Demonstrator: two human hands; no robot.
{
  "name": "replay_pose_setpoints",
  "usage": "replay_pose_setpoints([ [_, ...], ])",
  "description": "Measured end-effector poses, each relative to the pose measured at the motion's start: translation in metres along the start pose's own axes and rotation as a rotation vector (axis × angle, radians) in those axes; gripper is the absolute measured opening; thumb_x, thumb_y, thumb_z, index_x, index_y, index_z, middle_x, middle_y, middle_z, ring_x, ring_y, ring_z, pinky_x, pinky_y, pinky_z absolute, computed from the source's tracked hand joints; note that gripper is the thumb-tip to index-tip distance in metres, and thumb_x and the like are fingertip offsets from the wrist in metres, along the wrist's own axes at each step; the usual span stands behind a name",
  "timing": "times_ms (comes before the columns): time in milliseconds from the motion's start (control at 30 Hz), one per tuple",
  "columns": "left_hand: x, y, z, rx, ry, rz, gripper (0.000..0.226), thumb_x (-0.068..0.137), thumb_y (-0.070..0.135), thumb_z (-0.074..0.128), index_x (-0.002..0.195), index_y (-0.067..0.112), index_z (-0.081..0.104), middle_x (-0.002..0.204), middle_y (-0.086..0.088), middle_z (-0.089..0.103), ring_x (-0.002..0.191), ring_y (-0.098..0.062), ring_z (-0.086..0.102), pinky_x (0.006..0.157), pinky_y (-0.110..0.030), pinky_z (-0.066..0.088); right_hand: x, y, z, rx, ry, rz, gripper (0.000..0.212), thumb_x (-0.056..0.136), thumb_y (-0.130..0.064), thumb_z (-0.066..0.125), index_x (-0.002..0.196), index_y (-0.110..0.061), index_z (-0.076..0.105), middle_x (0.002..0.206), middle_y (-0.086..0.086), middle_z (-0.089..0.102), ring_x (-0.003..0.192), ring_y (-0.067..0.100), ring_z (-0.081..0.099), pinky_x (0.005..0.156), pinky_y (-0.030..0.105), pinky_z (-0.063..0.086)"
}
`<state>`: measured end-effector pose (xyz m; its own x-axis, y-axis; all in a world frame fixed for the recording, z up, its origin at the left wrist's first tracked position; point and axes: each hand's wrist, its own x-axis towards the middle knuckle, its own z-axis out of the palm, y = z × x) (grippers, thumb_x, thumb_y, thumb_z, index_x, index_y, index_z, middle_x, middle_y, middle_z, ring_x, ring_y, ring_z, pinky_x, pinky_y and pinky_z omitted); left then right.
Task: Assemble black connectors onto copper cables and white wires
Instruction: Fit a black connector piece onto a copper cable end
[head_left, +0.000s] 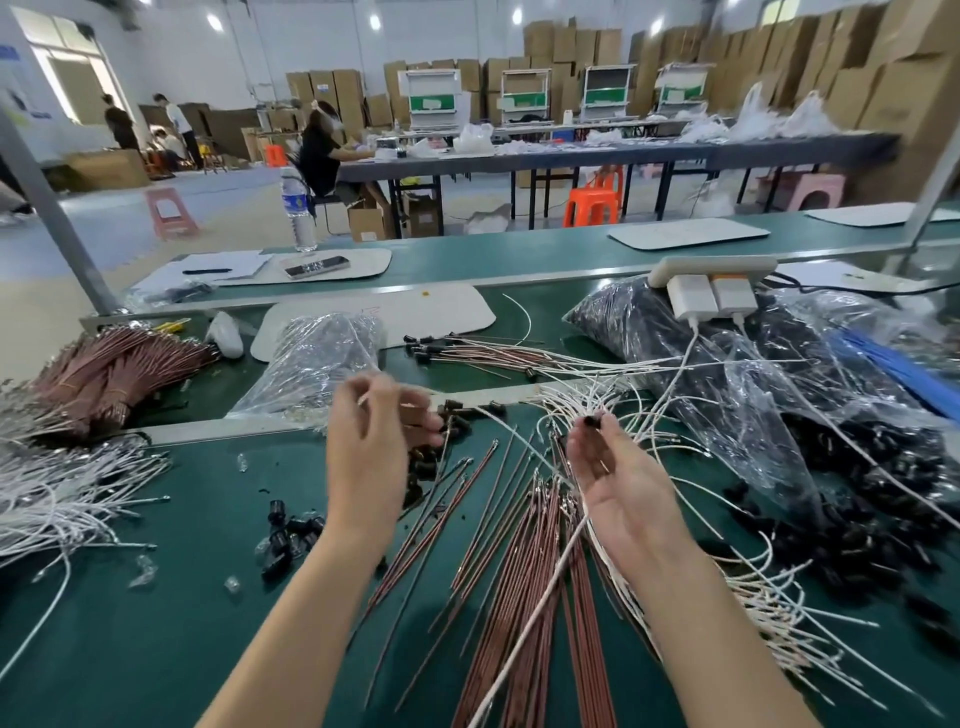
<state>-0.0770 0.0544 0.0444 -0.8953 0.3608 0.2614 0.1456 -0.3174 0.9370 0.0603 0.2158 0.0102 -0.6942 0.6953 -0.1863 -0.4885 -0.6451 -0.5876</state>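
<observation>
worktop (156, 649): green mat, strewn with cables, wires and connectors.
right bags (727, 364): clear plastic, heaped on the right and full of black connectors, some spilled out beside them.
white wires, left (62, 499): thick fan of them at the left edge, metal tips pointing right.
white wires, right (769, 608): loose tangle spreading from under the right forearm toward the bags.
copper cables (519, 597): loose sheaf between the two forearms, running from the near edge up toward the hands, with a few strays to its left.
copper bundle (114, 374): tied bunch lying far left, above the left-hand white wires.
middle bag (322, 358): crumpled clear plastic just behind the left hand.
white pad (415, 312): flat, rounded corners, behind the middle bag.
fitted cables (467, 351): several copper cables with black caps on their ends, lying near the pad.
left hand (369, 447): raised over the worktop, fingers curled toward the thumb; a thin pale sliver shows at the fingertips, too blurred to tell whether the grip has hold of it.
right hand (618, 478): palm up, grip closed as a fingertip pinch on one black connector (592, 421); a white wire (535, 613) lies across the palm and trails to the near edge.
power strip (711, 267): white, resting on the right bags, two chargers plugged in.
water bottle (298, 208): upright behind the worktop, blue label too small to read.
loose connectors (291, 535): small black cluster left of the left forearm.
</observation>
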Motion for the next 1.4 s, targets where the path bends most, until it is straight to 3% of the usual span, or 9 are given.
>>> replay_pose_setpoints([
  [233, -0.020, -0.027, -0.054, -0.302, 0.271, -0.078, 0.019, 0.109, 0.023, 0.041, 0.113, 0.007, 0.051, 0.082, -0.004, 0.067, 0.067, -0.013, 0.062, 0.057, -0.024, 0.054, 0.011, 0.045, 0.008, -0.260, -0.055, -0.004, 0.025, 0.102, -0.018, 0.054, 0.121, -0.003, 0.060, 0.112, 0.011, 0.075, 0.102, 0.022, 0.069, 0.095, 0.042, 0.057],
  [400, -0.016, -0.028, -0.062, -0.317, 0.309, -0.065, 0.020, 0.106, 0.025, 0.044, 0.096, 0.010, 0.053, 0.076, 0.000, 0.065, 0.059, -0.012, 0.056, 0.051, -0.026, 0.050, 0.008, 0.055, 0.010, -0.715, -0.245, -0.059, 0.026, 0.096, -0.028, 0.055, 0.117, -0.013, 0.059, 0.110, -0.002, 0.076, 0.108, 0.018, 0.071, 0.088, 0.035, 0.061],
  [533, -0.016, -0.032, -0.062, -0.296, 0.370, -0.082, 0.020, 0.106, 0.027, 0.046, 0.094, 0.012, 0.053, 0.073, 0.003, 0.062, 0.057, -0.010, 0.054, 0.049, -0.024, 0.049, 0.001, 0.069, 0.010, -1.205, -0.416, -0.210, 0.009, 0.104, -0.031, 0.049, 0.109, -0.031, 0.057, 0.099, -0.012, 0.075, 0.086, 0.008, 0.073, 0.077, 0.026, 0.060],
  [633, -0.019, -0.039, -0.053, -0.218, 0.279, -0.121, 0.020, 0.105, 0.028, 0.049, 0.093, 0.013, 0.055, 0.070, 0.004, 0.061, 0.056, -0.009, 0.054, 0.048, -0.024, 0.049, -0.002, 0.078, 0.008, -1.365, -0.472, -0.317, 0.008, 0.106, -0.033, 0.047, 0.107, -0.039, 0.053, 0.079, -0.007, 0.072, 0.054, 0.003, 0.057, 0.053, 0.018, 0.045],
  [733, -0.028, -0.045, -0.037, -0.068, 0.030, -0.158, 0.015, 0.102, 0.027, 0.055, 0.094, 0.016, 0.059, 0.073, 0.001, 0.062, 0.056, -0.012, 0.056, 0.049, -0.025, 0.049, -0.001, 0.081, 0.008, -1.321, -0.448, -0.364, 0.007, 0.106, -0.035, 0.048, 0.107, -0.038, 0.053, 0.062, -0.006, 0.058, 0.047, 0.002, 0.042, 0.047, 0.017, 0.035],
  [900, -0.043, -0.055, -0.022, 0.270, -0.243, -0.035, 0.008, 0.101, 0.014, 0.058, 0.100, 0.019, 0.065, 0.078, -0.001, 0.071, 0.062, -0.014, 0.064, 0.054, -0.023, 0.053, -0.001, 0.079, 0.010, -1.230, -0.358, -0.375, 0.008, 0.101, -0.042, 0.051, 0.102, -0.037, 0.057, 0.076, -0.008, 0.070, 0.056, 0.001, 0.057, 0.054, 0.016, 0.043],
  [1033, -0.037, -0.045, -0.027, 0.127, -0.040, 0.016, 0.014, 0.098, 0.024, 0.054, 0.103, 0.014, 0.061, 0.086, -0.003, 0.072, 0.075, -0.020, 0.070, 0.064, -0.028, 0.059, 0.004, 0.068, 0.013, -0.830, -0.211, -0.283, 0.019, 0.095, -0.032, 0.057, 0.109, -0.019, 0.059, 0.094, 0.000, 0.077, 0.079, 0.012, 0.071, 0.068, 0.021, 0.056],
  [1167, -0.028, -0.038, -0.038, 0.015, 0.156, 0.016, 0.015, 0.104, 0.019, 0.048, 0.104, 0.012, 0.061, 0.083, 0.002, 0.073, 0.076, -0.013, 0.070, 0.064, -0.024, 0.058, 0.007, 0.060, 0.012, -0.495, -0.134, -0.135, 0.020, 0.096, -0.021, 0.056, 0.112, -0.010, 0.061, 0.094, 0.007, 0.078, 0.078, 0.011, 0.071, 0.068, 0.019, 0.057],
  [1400, -0.029, -0.037, -0.035, 0.008, 0.151, 0.031, 0.014, 0.104, 0.018, 0.048, 0.102, 0.014, 0.061, 0.082, 0.003, 0.072, 0.074, -0.013, 0.069, 0.062, -0.023, 0.057, 0.005, 0.063, 0.015, -0.415, -0.172, -0.056, 0.031, 0.089, -0.029, 0.061, 0.110, -0.008, 0.070, 0.092, 0.012, 0.077, 0.075, 0.011, 0.071, 0.064, 0.018, 0.056],
])
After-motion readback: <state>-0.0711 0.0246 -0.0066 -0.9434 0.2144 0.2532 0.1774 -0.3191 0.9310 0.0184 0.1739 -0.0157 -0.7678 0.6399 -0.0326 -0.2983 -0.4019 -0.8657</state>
